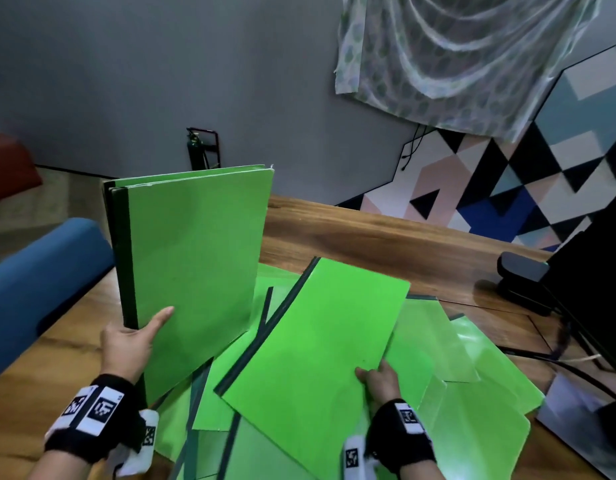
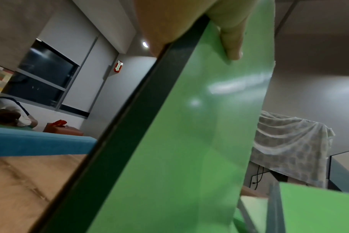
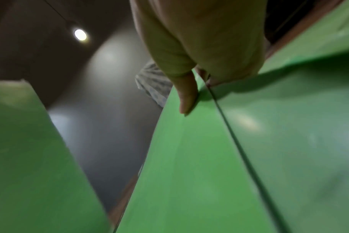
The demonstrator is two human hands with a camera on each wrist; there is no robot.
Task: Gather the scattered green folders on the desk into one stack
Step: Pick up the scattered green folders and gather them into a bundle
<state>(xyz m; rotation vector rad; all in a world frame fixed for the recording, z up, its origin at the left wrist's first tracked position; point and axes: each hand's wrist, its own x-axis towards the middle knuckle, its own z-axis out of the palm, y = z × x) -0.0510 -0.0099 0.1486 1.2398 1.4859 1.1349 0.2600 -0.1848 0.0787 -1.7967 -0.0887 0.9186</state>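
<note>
Your left hand [image 1: 128,341] grips upright bundle of dark-spined green card folders [image 1: 192,258]. Right hand [image 1: 381,377] pinches another green folder [image 1: 317,337], just right of bundle. Several loose folders [image 1: 472,386] below: roughly midway.

Dim room, ceiling spotlight [image 3: 80,34] glaring; wrist views blurred (right worst), edges warped.

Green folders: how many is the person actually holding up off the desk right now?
2 lots: an upright bundle, seemingly two or more folders, gripped by the left hand; one tilted folder pinched by the right hand. More overlap on the desk.
</note>
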